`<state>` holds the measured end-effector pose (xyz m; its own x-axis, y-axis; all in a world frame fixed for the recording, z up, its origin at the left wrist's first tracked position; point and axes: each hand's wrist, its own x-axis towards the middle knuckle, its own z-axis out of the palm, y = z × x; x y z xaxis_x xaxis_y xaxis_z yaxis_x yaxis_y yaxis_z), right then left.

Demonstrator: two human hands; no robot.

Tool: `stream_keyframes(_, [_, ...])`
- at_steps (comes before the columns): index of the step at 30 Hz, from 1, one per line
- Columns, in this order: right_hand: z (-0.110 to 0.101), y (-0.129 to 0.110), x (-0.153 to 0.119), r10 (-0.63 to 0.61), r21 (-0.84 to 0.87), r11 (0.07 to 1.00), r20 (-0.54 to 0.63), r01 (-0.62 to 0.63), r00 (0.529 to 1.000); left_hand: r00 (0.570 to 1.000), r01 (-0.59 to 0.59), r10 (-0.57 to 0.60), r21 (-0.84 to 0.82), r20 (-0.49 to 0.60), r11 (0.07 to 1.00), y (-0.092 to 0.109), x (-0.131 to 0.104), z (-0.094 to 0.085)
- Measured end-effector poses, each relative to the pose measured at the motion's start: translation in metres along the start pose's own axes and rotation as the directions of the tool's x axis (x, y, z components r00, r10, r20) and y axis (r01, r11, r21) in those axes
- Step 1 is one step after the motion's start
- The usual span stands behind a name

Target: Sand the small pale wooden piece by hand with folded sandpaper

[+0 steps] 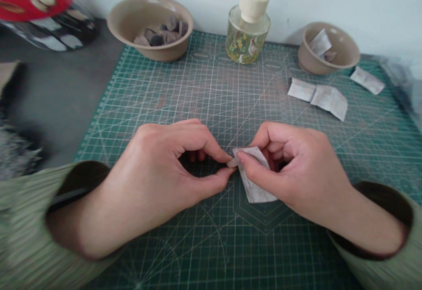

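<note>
Above the green cutting mat [211, 92], my left hand [168, 171] pinches a small pale brown piece [232, 163] between thumb and forefinger. Its kind is hard to make out, since the fingertips cover most of it. My right hand [296, 162] grips a small grey-white piece of sandpaper [252, 180], with the thumb pressed on its upper part. The sandpaper's edge touches or overlaps the small piece, and both hands meet there. Fingers behind the sandpaper are partly hidden.
A brown bowl [120, 24] holds several stone-like lumps. A glass diffuser bottle [247, 35] stands beside it. Another bowl [349, 52] contains a paper scrap and a small lump. Grey-white sheets [329, 99] and a smaller strip [367, 80] lie at right. A red-labelled container [36, 0] stands left.
</note>
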<state>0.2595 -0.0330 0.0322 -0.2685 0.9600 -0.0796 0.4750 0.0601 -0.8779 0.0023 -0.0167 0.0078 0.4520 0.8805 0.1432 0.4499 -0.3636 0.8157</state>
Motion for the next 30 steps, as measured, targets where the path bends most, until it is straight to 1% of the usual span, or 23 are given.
stream_keyframes(4, [-0.0001, 0.0007, 0.0008, -0.013, -0.022, 1.000, -0.015, 0.013, 1.000, 1.000, 0.009, -0.009, -0.016, -0.002, 1.000, 0.0006, -0.0009, -0.0018])
stream_keyframes(8, [0.0003, 0.0019, 0.0010, -0.023, -0.019, 1.000, 0.006, 0.023, 1.000, 1.000, 0.010, -0.010, -0.014, 0.003, 1.000, 0.0011, -0.0002, -0.0023])
stream_keyframes(12, [0.0001, 0.0015, 0.0010, -0.018, -0.041, 0.999, -0.024, 0.017, 1.000, 1.000, 0.014, -0.014, -0.011, -0.001, 1.000, 0.0008, 0.0003, -0.0014])
stream_keyframes(16, [-0.0006, 0.0008, 0.0011, -0.032, -0.055, 0.998, 0.000, 0.032, 0.999, 1.000, 0.001, -0.001, -0.002, 0.010, 1.000, -0.0008, 0.0001, -0.0007])
stream_keyframes(20, [-0.0007, 0.0012, 0.0008, -0.036, -0.062, 0.997, -0.022, 0.035, 0.999, 1.000, -0.006, 0.006, 0.014, 0.011, 1.000, -0.0026, -0.0002, 0.0004])
stream_keyframes(23, [-0.0008, 0.0014, 0.0005, -0.049, -0.057, 0.997, 0.000, 0.049, 0.999, 1.000, 0.001, -0.002, 0.013, 0.013, 1.000, -0.0020, -0.0008, 0.0006])
stream_keyframes(26, [-0.0008, 0.0016, 0.0007, -0.034, -0.070, 0.997, -0.009, 0.033, 0.999, 1.000, 0.004, -0.004, 0.005, 0.008, 1.000, -0.0003, -0.0008, -0.0001])
stream_keyframes(30, [-0.0001, 0.0014, 0.0013, -0.046, -0.070, 0.997, -0.001, 0.046, 0.999, 1.000, -0.001, 0.000, 0.012, 0.012, 1.000, -0.0001, 0.0001, -0.0004])
